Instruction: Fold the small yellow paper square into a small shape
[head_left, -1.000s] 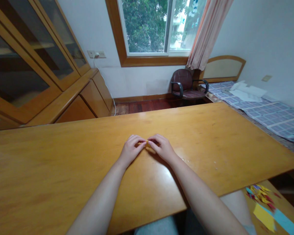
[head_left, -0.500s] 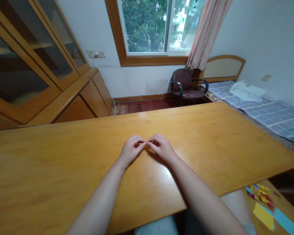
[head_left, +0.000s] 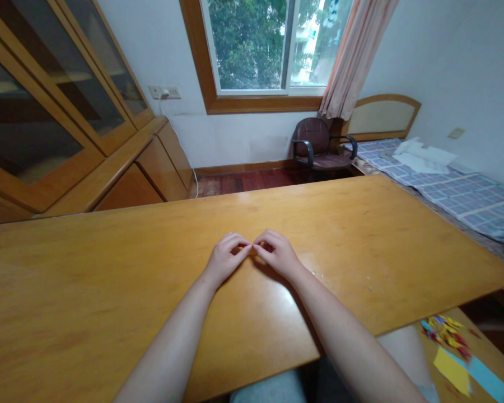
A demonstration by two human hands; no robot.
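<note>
My left hand (head_left: 229, 254) and my right hand (head_left: 276, 252) meet fingertip to fingertip just above the wooden table (head_left: 109, 280). Each has its thumb and fingers pressed together in a pinch. A tiny bit of yellow-orange shows where the fingertips come together, but it is too small, and too close to the table's colour, to name. Both forearms reach in from the bottom edge, and a shadow falls under the right one.
On a lower surface at the bottom right lie a yellow paper sheet (head_left: 452, 371), a blue paper sheet (head_left: 489, 380) and a pile of small colourful pieces (head_left: 447, 334). Small clear bits lie right of my hands. Beyond the table stand a chair (head_left: 315, 143) and a bed (head_left: 466, 196).
The fingertips of both hands have shifted very slightly where they meet. Everything else stays as it was.
</note>
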